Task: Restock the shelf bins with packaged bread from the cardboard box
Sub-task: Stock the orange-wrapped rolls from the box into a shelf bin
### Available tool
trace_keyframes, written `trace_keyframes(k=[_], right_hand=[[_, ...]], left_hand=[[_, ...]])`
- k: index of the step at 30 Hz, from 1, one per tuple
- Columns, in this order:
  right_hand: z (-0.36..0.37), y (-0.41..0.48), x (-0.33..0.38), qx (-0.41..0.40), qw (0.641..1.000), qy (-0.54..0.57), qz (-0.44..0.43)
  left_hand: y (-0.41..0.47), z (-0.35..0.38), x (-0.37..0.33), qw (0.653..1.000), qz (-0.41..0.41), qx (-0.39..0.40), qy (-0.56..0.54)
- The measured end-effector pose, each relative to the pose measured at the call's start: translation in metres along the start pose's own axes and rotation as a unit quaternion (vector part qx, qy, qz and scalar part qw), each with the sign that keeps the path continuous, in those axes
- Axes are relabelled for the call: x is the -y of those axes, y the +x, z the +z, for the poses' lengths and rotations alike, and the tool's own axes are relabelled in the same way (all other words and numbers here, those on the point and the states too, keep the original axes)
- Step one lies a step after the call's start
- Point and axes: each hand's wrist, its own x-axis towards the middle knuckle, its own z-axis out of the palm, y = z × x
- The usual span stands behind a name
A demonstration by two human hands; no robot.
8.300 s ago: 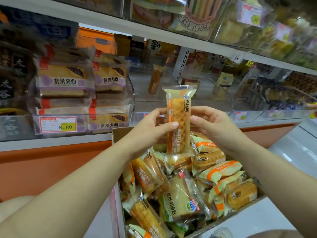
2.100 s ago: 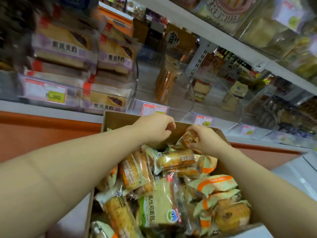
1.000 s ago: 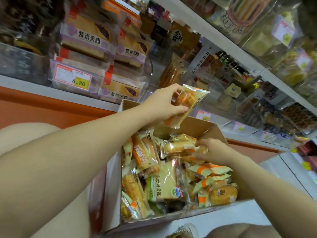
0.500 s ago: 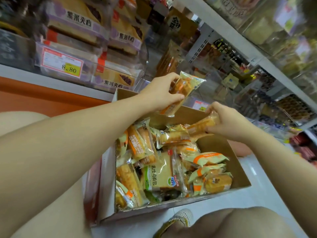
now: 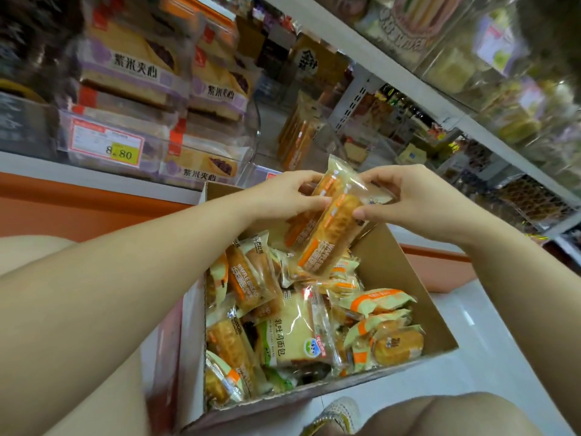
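Observation:
Two clear-wrapped waffle bread packs (image 5: 330, 228) with orange labels are held side by side above the far end of the open cardboard box (image 5: 418, 297). My left hand (image 5: 283, 196) grips them from the left and my right hand (image 5: 405, 199) pinches them from the right. The box holds several more bread packs, among them a pale toast pack (image 5: 292, 335). Behind my hands, a clear shelf bin (image 5: 317, 130) holds a few upright waffle packs (image 5: 297, 136).
Left of that bin, a bin of purple-labelled sandwich bread (image 5: 163, 89) carries an 8.80 price tag (image 5: 108, 147). More clear bins run right along the shelf (image 5: 490, 143) and on the shelf above. My knees and a shoe (image 5: 339, 415) sit below the box on the white floor.
My right hand has lifted its pack from the box and brought it against the pack in my left hand; both hands now hold the two packs together.

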Motion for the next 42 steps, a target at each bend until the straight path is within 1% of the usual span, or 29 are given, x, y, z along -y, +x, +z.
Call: trace_keyframes(k=[2, 5, 7, 10, 11, 14, 17, 20, 22, 25, 27, 30, 36, 39, 42], right_hand=[[-0.001, 0.003, 0.001, -0.019, 1.000, -0.017, -0.005], [-0.006, 0.008, 0.001, -0.032, 0.999, -0.019, 0.007], [-0.008, 0.010, 0.002, -0.022, 1.000, 0.004, 0.012], [-0.009, 0.011, 0.004, 0.000, 0.996, 0.090, 0.006], [-0.009, 0.011, 0.004, -0.001, 0.995, 0.100, 0.004], [-0.009, 0.015, 0.003, -0.032, 0.997, 0.057, -0.027], [-0.013, 0.020, 0.004, -0.077, 0.994, 0.038, -0.069], [-0.017, 0.031, 0.004, -0.147, 0.983, -0.005, -0.108], [-0.017, 0.045, 0.000, -0.193, 0.972, -0.037, -0.127], [-0.011, 0.068, -0.012, -0.240, 0.959, -0.057, -0.139], [-0.008, 0.083, -0.022, -0.247, 0.958, -0.058, -0.131], [-0.001, 0.107, -0.039, -0.232, 0.963, -0.070, -0.117], [0.018, 0.153, -0.076, -0.157, 0.980, -0.099, -0.070], [0.027, 0.174, -0.092, -0.122, 0.984, -0.111, -0.060], [0.035, 0.186, -0.104, -0.095, 0.988, -0.111, -0.058]], left_hand=[[0.001, -0.001, 0.000, 0.999, -0.008, 0.005, -0.040], [0.002, -0.006, 0.000, 0.997, -0.009, -0.016, -0.072], [0.003, -0.008, 0.000, 0.996, -0.003, -0.025, -0.086], [0.002, -0.008, -0.002, 0.995, 0.014, -0.040, -0.088], [0.000, -0.008, -0.004, 0.995, 0.022, -0.049, -0.080], [-0.008, -0.010, -0.010, 0.996, 0.052, -0.067, -0.030], [-0.013, -0.016, -0.019, 0.992, 0.086, -0.061, 0.075], [-0.002, -0.026, -0.029, 0.973, 0.119, -0.101, 0.169], [0.015, -0.034, -0.032, 0.965, 0.130, -0.133, 0.187], [0.043, -0.041, -0.029, 0.962, 0.131, -0.158, 0.180], [0.064, -0.044, -0.021, 0.963, 0.121, -0.161, 0.176], [0.092, -0.043, -0.005, 0.970, 0.089, -0.146, 0.174], [0.140, -0.040, 0.030, 0.976, -0.012, -0.127, 0.174], [0.161, -0.039, 0.044, 0.971, -0.062, -0.121, 0.196], [0.174, -0.038, 0.058, 0.964, -0.124, -0.090, 0.219]])
